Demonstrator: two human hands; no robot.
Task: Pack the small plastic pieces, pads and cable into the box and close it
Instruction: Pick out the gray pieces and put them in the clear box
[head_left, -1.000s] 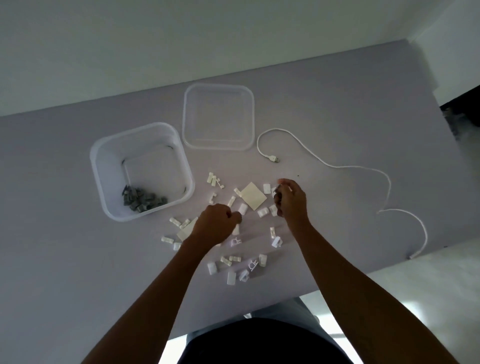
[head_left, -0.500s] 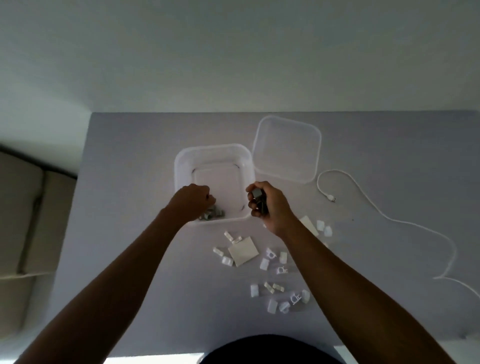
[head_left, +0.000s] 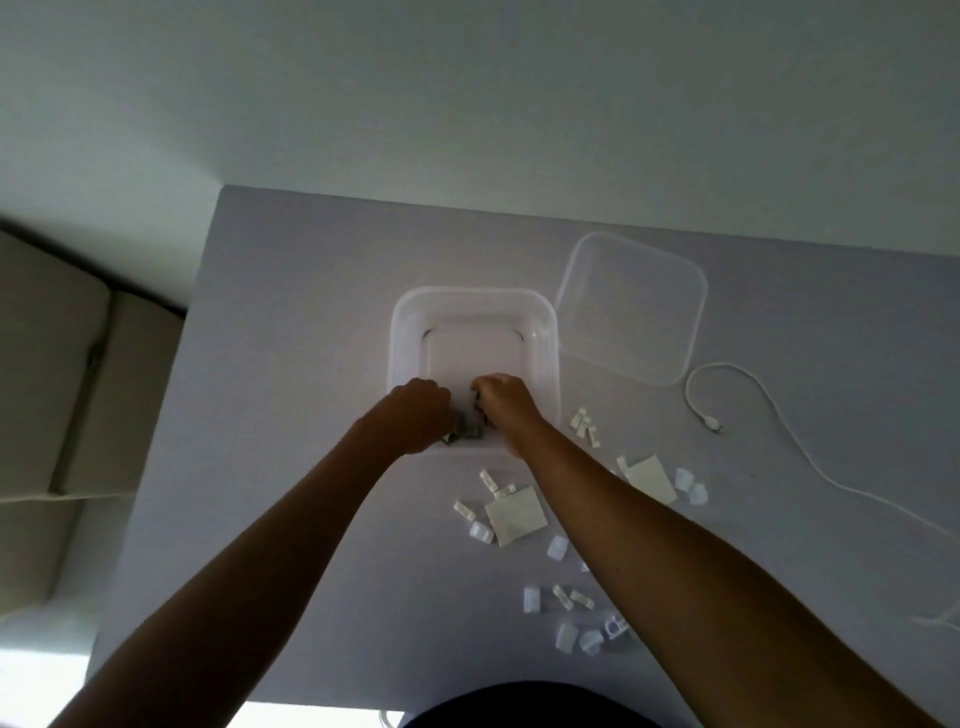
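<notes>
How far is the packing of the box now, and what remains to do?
Early stage. Done: a few grey pieces lie in the box. In hand: both hands, left hand and right hand, are closed over the box's near side; what they hold is hidden. Left: many white pieces, two pads, the white cable, all on the table. The lid lies beside the box.

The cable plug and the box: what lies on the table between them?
In the head view, a few small white pieces lie between the cable plug and the box.
</notes>
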